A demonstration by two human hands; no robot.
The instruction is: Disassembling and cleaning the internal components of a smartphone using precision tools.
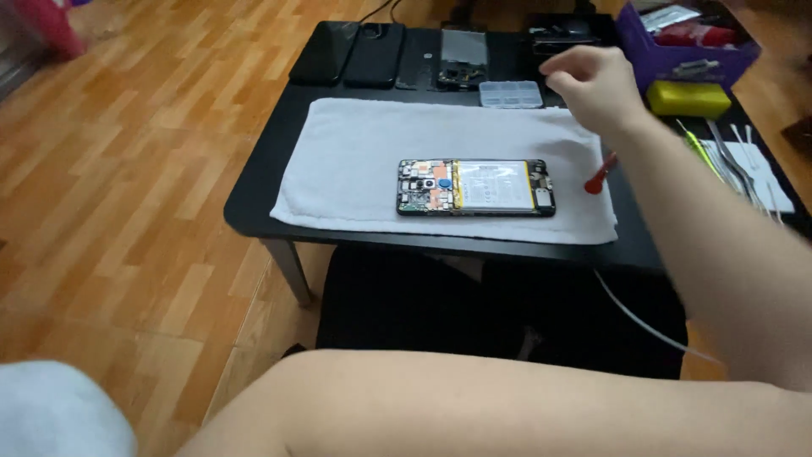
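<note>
Head view. A low black table stands on a wooden floor, seen from above and in front. A white towel is spread over the table's near half. On the towel, towards its near edge, lies an opened phone, flat, long side across the view, with its back cover off: circuit boards at the left end, a pale battery filling the middle and right.

The right hand is raised over the far right part of the towel, well apart from the phone, fingers curled loosely inward; whether it grips anything cannot be told. Just below the wrist, a red tool lies at the towel's right edge, partly hidden by the forearm. A clear parts box sits just beyond the towel's far edge, near the hand.

The left arm crosses the bottom of the view; the left hand itself is out of view.

Along the table's far edge lie two dark phones side by side, and next to them another phone body with its cover off. At far right stand a purple bin and, in front of it, a yellow block. Thin metal tools lie on a white sheet at the table's right end.
</note>
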